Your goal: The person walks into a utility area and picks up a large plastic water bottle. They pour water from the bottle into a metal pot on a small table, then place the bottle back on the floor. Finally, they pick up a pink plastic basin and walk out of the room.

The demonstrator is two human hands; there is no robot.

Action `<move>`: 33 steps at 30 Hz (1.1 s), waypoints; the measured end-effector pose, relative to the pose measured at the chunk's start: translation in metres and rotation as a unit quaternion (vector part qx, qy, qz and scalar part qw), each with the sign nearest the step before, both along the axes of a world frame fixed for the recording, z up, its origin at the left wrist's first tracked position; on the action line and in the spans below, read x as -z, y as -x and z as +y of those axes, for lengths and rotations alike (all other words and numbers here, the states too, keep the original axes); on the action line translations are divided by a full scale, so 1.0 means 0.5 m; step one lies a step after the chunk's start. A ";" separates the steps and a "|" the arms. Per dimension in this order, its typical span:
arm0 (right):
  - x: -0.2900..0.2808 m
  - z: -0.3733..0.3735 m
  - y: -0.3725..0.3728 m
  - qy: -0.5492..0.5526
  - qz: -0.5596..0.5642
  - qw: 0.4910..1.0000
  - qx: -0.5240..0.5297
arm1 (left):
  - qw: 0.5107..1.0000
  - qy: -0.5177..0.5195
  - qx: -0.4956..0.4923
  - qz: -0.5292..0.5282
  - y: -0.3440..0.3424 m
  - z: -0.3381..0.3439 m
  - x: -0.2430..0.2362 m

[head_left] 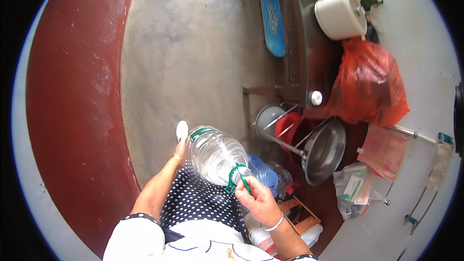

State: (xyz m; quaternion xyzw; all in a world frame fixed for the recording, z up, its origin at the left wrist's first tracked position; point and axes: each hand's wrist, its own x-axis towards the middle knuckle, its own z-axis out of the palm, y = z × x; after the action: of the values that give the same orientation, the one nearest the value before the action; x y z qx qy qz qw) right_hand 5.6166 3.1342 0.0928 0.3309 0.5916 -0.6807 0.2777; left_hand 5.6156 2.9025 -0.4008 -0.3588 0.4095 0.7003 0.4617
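Observation:
A large clear plastic water bottle (213,152) with a green label band lies tilted across my front, its neck toward my right. My left hand (179,149) is closed on the bottle's far left end, its fingers mostly hidden behind it. At the neck, my right hand (256,199) pinches the green plastic handle (233,174). A small white cap (316,98) stands on the dark table (304,67) at the right. Below me show a white shoe (181,130) and a dotted dark skirt.
A blue skateboard (272,19), a white pot (338,15) and a red plastic bag (367,82) are at the upper right. Below are a rack with basins (324,152), blue bottles (263,174) and hanging bags (352,191). A red-painted band (72,92) runs along the left.

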 end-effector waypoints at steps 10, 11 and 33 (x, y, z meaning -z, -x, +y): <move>-0.060 -0.019 0.434 0.091 0.207 0.974 0.005 | 0.989 0.027 -0.128 0.072 0.480 -0.087 -0.393; -0.067 -0.016 0.484 0.079 0.221 0.972 -0.025 | 0.988 0.032 -0.132 0.075 0.528 -0.087 -0.406; -0.219 0.180 1.716 -0.032 0.340 0.919 -0.198 | 0.972 -0.099 -0.157 0.145 1.720 0.125 -0.525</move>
State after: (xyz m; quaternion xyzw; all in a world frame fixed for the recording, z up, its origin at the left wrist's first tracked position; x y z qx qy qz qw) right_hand 4.7588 3.2243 0.2021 -0.0352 0.7255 -0.6639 0.1778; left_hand 4.7554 2.9649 -0.1383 -0.2661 0.3391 0.8455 0.3151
